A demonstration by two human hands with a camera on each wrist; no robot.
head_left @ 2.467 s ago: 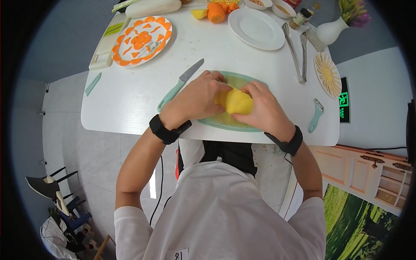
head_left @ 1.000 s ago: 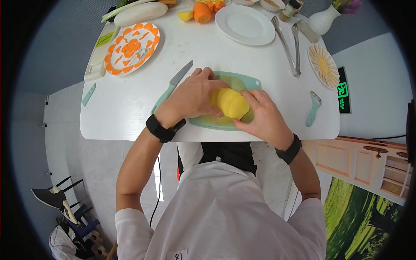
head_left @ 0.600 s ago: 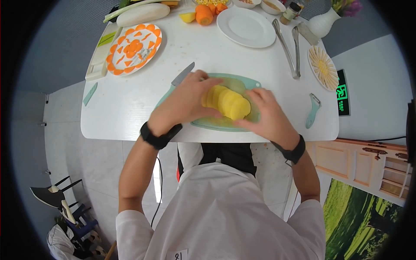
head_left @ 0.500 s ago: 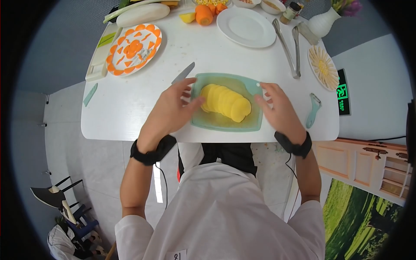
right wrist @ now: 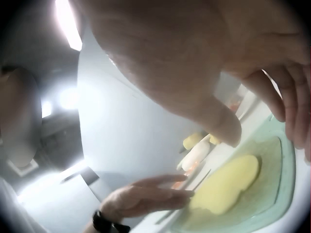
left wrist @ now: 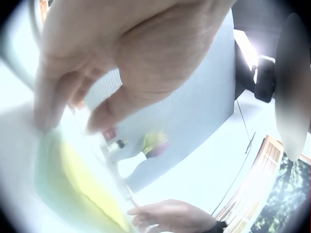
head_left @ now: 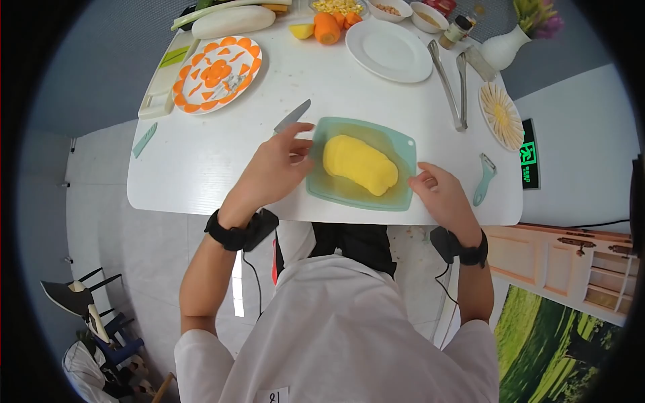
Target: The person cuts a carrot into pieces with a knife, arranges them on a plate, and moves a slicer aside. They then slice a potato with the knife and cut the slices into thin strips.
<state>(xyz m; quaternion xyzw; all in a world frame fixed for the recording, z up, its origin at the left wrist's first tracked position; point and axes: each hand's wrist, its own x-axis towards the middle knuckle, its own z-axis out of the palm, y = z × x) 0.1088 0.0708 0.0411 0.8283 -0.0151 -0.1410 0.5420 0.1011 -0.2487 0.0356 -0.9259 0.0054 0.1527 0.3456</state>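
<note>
Overlapping yellow slices (head_left: 361, 164) lie in a slanting row on the green cutting board (head_left: 393, 198). The left hand (head_left: 272, 168) is at the board's left edge, fingers bent loosely, with nothing seen between fingers and thumb. In the left wrist view, the fingertips of the left hand (left wrist: 70, 114) are beside the board's rim. At the right edge, fingertips of the right hand (head_left: 445, 196) are close to the rim; whether they touch is unclear. The right wrist view shows the right hand's thumb apart from its fingers. A knife (head_left: 293, 115) is partly hidden behind the left hand.
A plate of carrot pieces (head_left: 216, 74) is at the back left, an empty white plate (head_left: 390, 50) at the back. Tongs (head_left: 459, 94), an oval plate (head_left: 500, 114) and a peeler (head_left: 485, 180) are on the right. A vase (head_left: 504, 48) stands at the back right.
Both hands have let go of the yellow slices and moved apart to the board's two sides. The slices, earlier gathered between the hands, now lie uncovered in a longer row.
</note>
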